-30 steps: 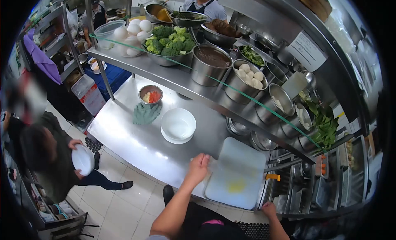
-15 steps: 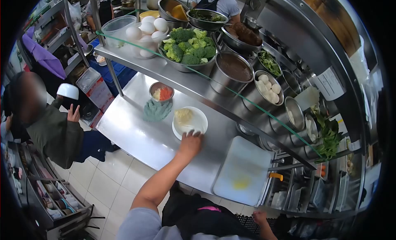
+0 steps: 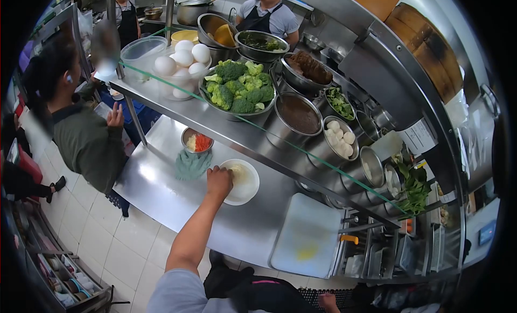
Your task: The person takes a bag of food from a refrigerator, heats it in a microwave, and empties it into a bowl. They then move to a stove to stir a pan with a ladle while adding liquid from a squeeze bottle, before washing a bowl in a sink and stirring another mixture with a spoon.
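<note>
My left hand [image 3: 219, 181] is at the left rim of a white bowl [image 3: 249, 190] on the steel counter, its fingers curled over the edge beside some pale yellowish food [image 3: 240, 174]. What its fingertips hold, if anything, is hidden. Behind the bowl to the left, a small steel bowl [image 3: 197, 141] holds orange-red and pale shreds, and a green cloth [image 3: 193, 165] lies crumpled just in front of it. My right hand [image 3: 327, 300] hangs low at the bottom edge, away from the counter, with its fingers curled and no object visible in it.
A white cutting board [image 3: 306, 235] with a yellow stain lies on the right. Overhead, a steel shelf [image 3: 177, 111] carries eggs [image 3: 183, 58], broccoli [image 3: 237, 88] and several steel containers. A person in a dark green top [image 3: 89, 146] stands left of the counter; others stand behind the shelf.
My left hand has moved from the bowl's front rim to its left side. The view has shifted. The person in green is nearer, and the white bowl they held is now mostly blurred.
</note>
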Motion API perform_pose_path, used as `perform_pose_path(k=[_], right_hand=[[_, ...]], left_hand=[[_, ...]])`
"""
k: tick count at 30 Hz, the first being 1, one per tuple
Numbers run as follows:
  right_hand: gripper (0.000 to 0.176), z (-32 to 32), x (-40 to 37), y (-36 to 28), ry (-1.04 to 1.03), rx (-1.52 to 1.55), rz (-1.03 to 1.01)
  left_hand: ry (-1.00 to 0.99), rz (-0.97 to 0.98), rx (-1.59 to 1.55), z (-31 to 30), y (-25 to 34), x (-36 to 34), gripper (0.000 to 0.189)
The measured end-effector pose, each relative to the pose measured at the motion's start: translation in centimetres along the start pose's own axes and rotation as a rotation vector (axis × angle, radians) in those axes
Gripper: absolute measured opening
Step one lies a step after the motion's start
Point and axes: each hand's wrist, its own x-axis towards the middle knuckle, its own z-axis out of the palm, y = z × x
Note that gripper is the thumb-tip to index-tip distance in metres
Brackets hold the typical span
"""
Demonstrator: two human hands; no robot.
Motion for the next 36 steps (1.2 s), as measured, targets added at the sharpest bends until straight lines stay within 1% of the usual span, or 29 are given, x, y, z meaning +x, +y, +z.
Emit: perform_pose_path(k=[2, 3, 4, 5, 6, 7, 9, 11, 12, 13, 14, 16, 17, 18, 19, 20, 21, 22, 24, 25, 26, 27, 28, 29, 30, 32, 33, 35, 36], right_hand=[[0.012, -1.2, 0.8, 3.4, -0.127, 0.138, 0.141], [0.012, -0.9, 0.3, 4.7, -0.128, 0.135, 0.142], [0.012, -0.2, -0.2, 5.4, -0.037, 0.128, 0.161], [0.012, 0.2, -0.1, 5.6, 0.054, 0.12, 0.176], [0.012, 0.3, 0.2, 5.5, 0.054, 0.119, 0.171], [0.011, 0.3, 0.0, 5.0, 0.015, 0.034, 0.181], [0.01, 0.4, -0.7, 3.5, -0.023, -0.051, 0.199], [0.022, 0.8, -0.9, 0.7, -0.169, 0.164, 0.01], [0.024, 1.4, -0.8, -0.7, -0.125, 0.088, -0.156], [0.026, 2.3, -1.1, -2.5, -0.077, 0.007, -0.315], [0.023, 2.7, -1.3, -4.7, -0.036, 0.002, -0.284], [0.017, 4.5, -1.5, -9.9, 0.059, -0.125, -0.411], [0.013, 4.7, 1.0, -9.4, 0.108, -0.118, -0.478], [0.011, 6.3, -0.9, -13.6, 0.092, -0.088, -0.502], [0.011, 7.5, -0.4, -15.2, 0.128, -0.155, -0.608], [0.011, 9.4, -1.2, -18.2, 0.098, -0.061, -0.628], [0.009, 10.7, -0.4, -19.8, -0.001, 0.006, -0.664], [0.009, 12.5, -1.9, -23.2, -0.035, -0.002, -0.76], [0.01, 16.4, -5.3, -30.1, -0.059, -0.069, -0.997], [0.011, 17.8, -6.4, -32.1, -0.047, -0.132, -1.123], [0.011, 19.2, -7.5, -34.0, -0.095, -0.114, -1.112], [0.011, 20.4, -8.2, -35.4, -0.144, -0.098, -1.103], [0.011, 21.4, -8.3, -36.3, -0.145, -0.09, -1.106], [0.012, 22.2, -8.4, -36.9, -0.141, -0.117, -1.187], [0.012, 22.5, -8.4, -37.2, -0.136, -0.147, -1.266], [0.01, 22.5, -7.9, -36.6, -0.159, -0.172, -1.274], [0.009, 22.4, -7.8, -36.2, -0.127, -0.139, -1.221], [0.009, 22.2, -7.8, -35.4, -0.1, -0.107, -1.164], [0.008, 21.8, -7.5, -34.8, -0.077, -0.074, -1.137]], left_hand=[[0.001, -0.009, -0.023, 0.1, -0.1, -0.2, 0.013], [0.012, -0.02, -0.041, 0.1, -0.2, -0.2, 0.013], [0.014, -0.024, -0.04, -0.6, -0.2, -0.3, 0.013], [0.043, -0.032, -0.13, -1.1, 0.0, -0.3, 0.012], [0.071, -0.039, -0.221, -1.7, 0.3, -0.2, 0.011], [0.073, -0.04, -0.221, -3.3, 0.8, -0.1, 0.011], [0.198, -0.031, -0.345, -6.3, 1.8, 0.4, 0.009], [0.233, -0.008, -0.393, -7.8, 2.5, 1.0, 0.009], [0.273, 0.014, -0.444, -8.2, 2.6, 1.4, 0.008], [0.245, 0.02, -0.3, -7.9, 2.8, 1.6, 0.008], [0.222, 0.02, -0.306, -7.5, 2.7, 1.6, 0.008], [0.318, 0.047, -0.367, -8.0, 2.8, 2.6, 0.009], [0.305, 0.049, -0.368, -8.5, 2.8, 3.3, 0.009], [0.384, 0.045, -0.456, -9.8, 3.2, 3.6, 0.009], [0.467, 0.04, -0.542, -10.5, 3.5, 3.5, 0.01], [0.459, 0.042, -0.54, -10.5, 3.9, 2.9, 0.01], [0.407, 0.052, -0.531, -10.2, 4.2, 2.5, 0.01], [0.362, 0.062, -0.52, -10.0, 4.7, 2.2, 0.011], [0.24, 0.247, -0.554, -8.6, 7.2, -0.2, 0.007], [0.144, 0.295, -0.702, -8.9, 9.7, -2.4, 0.007], [-0.12, 0.314, -0.721, -9.0, 11.5, -4.4, 0.008], [-0.18, 0.475, -0.596, -7.2, 13.3, -6.2, 0.012], [-0.236, 0.539, -0.682, -7.3, 15.1, -8.1, 0.013], [-0.293, 0.603, -0.771, -7.8, 16.4, -9.3, 0.015], [-0.293, 0.606, -0.767, -8.8, 17.1, -9.9, 0.015], [-0.257, 0.566, -0.771, -10.6, 18.0, -10.5, 0.016], [-0.298, 0.551, -0.817, -10.7, 17.3, -9.9, 0.017], [-0.151, 0.461, -0.759, -9.0, 14.8, -8.1, 0.021], [-0.18, 0.339, -0.663, -7.8, 12.7, -6.5, 0.023]])
